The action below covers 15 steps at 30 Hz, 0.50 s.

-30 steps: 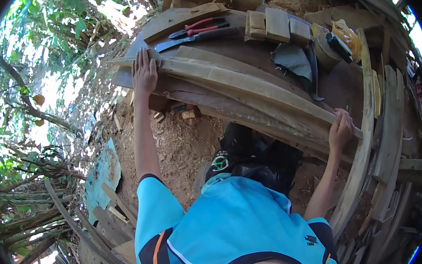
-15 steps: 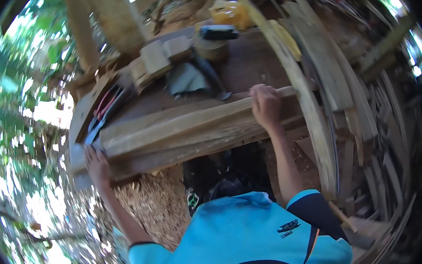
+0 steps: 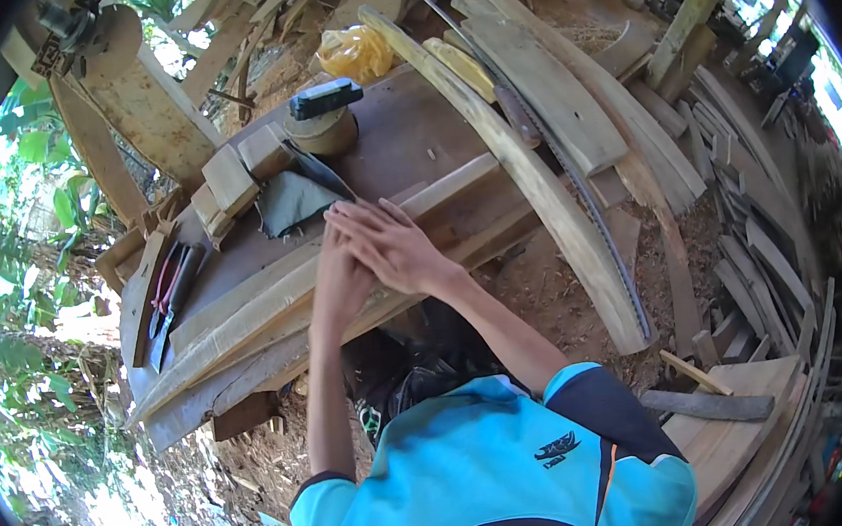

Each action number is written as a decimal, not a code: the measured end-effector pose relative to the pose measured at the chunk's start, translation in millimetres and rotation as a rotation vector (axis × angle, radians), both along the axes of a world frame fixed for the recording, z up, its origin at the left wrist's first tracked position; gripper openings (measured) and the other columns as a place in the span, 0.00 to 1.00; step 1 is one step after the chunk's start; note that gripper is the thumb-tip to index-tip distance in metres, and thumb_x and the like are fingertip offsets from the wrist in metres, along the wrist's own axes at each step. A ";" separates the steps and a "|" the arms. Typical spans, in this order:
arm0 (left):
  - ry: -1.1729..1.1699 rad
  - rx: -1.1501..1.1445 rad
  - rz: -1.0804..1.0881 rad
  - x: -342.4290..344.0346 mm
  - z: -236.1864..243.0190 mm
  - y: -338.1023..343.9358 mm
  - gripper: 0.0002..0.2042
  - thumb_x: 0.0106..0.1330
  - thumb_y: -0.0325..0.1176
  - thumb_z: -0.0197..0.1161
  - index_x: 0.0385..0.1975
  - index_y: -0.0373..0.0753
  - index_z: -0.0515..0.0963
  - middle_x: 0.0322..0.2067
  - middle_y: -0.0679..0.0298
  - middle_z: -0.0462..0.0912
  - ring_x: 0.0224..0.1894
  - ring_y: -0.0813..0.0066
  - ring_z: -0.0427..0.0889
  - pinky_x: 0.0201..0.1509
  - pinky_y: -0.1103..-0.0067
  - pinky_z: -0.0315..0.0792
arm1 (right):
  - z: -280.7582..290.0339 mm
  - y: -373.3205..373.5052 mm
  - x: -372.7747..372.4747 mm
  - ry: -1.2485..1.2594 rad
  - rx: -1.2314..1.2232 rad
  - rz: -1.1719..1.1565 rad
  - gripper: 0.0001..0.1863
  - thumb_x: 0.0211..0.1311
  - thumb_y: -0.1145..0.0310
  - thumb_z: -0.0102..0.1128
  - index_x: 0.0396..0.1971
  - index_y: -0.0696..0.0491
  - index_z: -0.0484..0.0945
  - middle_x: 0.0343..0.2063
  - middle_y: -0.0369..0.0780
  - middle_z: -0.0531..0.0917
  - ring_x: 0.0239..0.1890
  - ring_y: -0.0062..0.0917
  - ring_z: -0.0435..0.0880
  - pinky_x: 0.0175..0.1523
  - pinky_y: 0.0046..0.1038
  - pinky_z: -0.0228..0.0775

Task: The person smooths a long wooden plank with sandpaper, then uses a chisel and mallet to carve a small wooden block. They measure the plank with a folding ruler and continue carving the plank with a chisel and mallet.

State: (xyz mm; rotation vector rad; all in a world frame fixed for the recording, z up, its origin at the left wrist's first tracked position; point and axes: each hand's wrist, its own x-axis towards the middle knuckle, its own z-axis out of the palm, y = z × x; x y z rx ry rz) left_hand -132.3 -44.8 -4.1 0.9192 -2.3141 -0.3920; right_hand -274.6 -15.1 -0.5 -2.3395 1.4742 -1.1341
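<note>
My left hand [image 3: 339,272] and my right hand [image 3: 395,247] meet over the middle of a long wooden strip [image 3: 236,324] on the workbench [image 3: 399,130]. The right palm lies across the left hand, its fingers stretched out; the left fingers are partly hidden beneath. Neither hand visibly grips anything. Just beyond them are a grey-green cloth [image 3: 293,203] and a dark flat blade [image 3: 321,169]. Red-handled pliers [image 3: 168,279] lie at the bench's left end, beside a tool with a dark handle [image 3: 185,276].
Wood blocks [image 3: 229,180] sit by a round container [image 3: 322,134] with a dark device [image 3: 325,98] on top. Behind is a yellow plastic bag [image 3: 356,53]. A curved timber [image 3: 517,159], a long thin toothed blade [image 3: 594,213] and boards [image 3: 568,110] overhang the bench's right side.
My hands were apart, one near each end of the wooden strip. Both have come together over its middle, right on left. The view has shifted and turned.
</note>
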 end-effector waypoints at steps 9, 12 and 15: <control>-0.194 -0.271 0.745 168.5 -13.4 34.4 0.12 0.59 0.34 0.51 0.38 0.39 0.78 0.40 0.58 0.77 0.45 0.60 0.73 0.53 0.69 0.63 | -4.1 -10.2 -81.6 0.239 0.191 -0.610 0.32 0.66 0.45 0.27 0.61 0.50 0.57 0.63 0.45 0.57 0.66 0.35 0.51 0.69 0.39 0.31; -0.120 -0.248 0.820 154.0 -14.5 28.9 0.11 0.59 0.33 0.50 0.34 0.42 0.80 0.34 0.62 0.78 0.40 0.63 0.75 0.48 0.70 0.65 | -6.9 8.7 10.1 0.416 0.167 -0.416 0.32 0.66 0.46 0.21 0.62 0.50 0.56 0.63 0.44 0.56 0.67 0.34 0.48 0.70 0.39 0.26; -0.104 -0.286 0.809 162.1 -20.8 28.7 0.10 0.58 0.33 0.51 0.33 0.42 0.80 0.32 0.63 0.78 0.38 0.63 0.75 0.47 0.70 0.65 | 5.0 17.5 16.2 0.487 0.222 -0.146 0.30 0.67 0.47 0.20 0.63 0.48 0.54 0.64 0.44 0.54 0.67 0.33 0.47 0.69 0.40 0.25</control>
